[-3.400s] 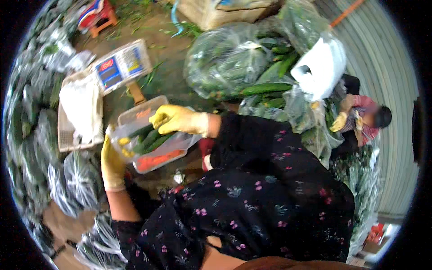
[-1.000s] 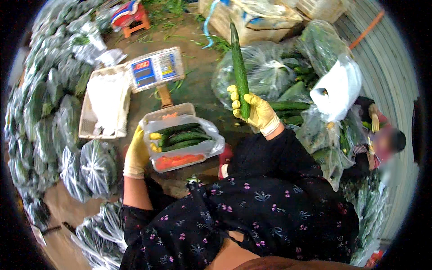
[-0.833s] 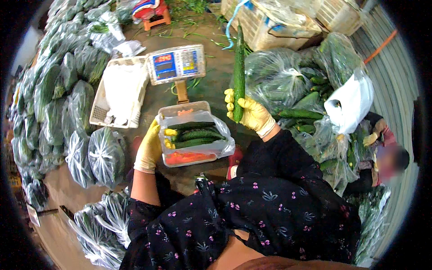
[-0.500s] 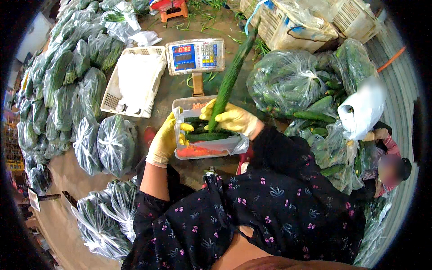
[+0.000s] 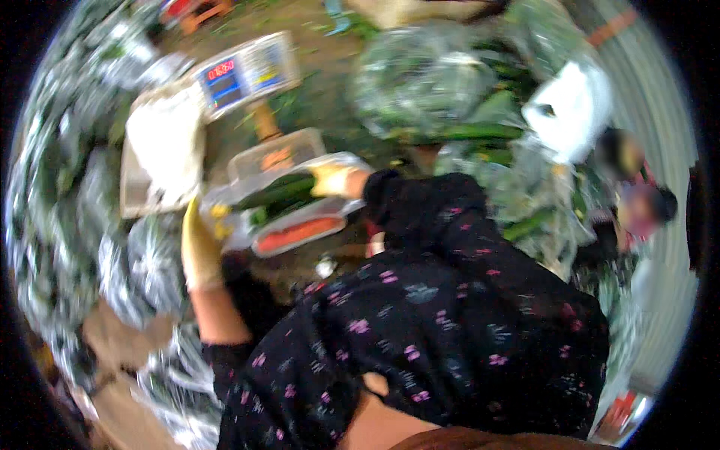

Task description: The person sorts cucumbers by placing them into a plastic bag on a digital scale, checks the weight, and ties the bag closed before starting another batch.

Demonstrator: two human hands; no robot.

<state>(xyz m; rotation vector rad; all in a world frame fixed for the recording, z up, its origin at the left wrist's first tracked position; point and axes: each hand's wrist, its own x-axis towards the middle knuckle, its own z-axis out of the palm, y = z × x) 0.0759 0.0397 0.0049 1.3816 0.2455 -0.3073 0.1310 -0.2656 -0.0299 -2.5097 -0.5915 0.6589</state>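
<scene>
My left hand [image 5: 201,244], in a yellow glove, grips the left edge of a clear plastic bag [image 5: 238,238]; some of its fingertips show inside the bag's mouth. Green cucumbers [image 5: 283,193] lie side by side in the bag, which rests on the pan [image 5: 306,140] of a scale. My right hand [image 5: 334,180], also yellow-gloved, is closed around the right end of the uppermost cucumber. Motion blur softens both hands. Red shows at the pan's near side.
The scale's lit display [image 5: 244,75] stands behind the pan. A crate [image 5: 135,187] with white bags sits to the left. Bagged vegetables [image 5: 154,259] crowd the left side; a large bag of cucumbers [image 5: 424,82] lies right. Another person [image 5: 637,202] is at the far right.
The cucumber that my right hand held upright is lowered flat into the bag. The view has turned, so the scale now appears further left and tilted.
</scene>
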